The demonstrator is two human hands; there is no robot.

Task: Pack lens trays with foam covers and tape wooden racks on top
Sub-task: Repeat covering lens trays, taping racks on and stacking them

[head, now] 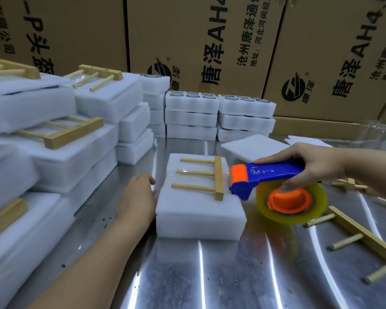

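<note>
Left foam stacks [20,101] are blurred; right edge cuts a loose wooden rack [366,238].

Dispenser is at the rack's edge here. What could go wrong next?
1. The left hand only rests against the side of the foam pack, so pulling the tape dispenser in the right hand may slide the pack across the metal table.
2. The dispenser's head sits beside the bar of the wooden rack and could nudge it askew.
3. A loose rack lies by the right forearm and could get knocked.
</note>
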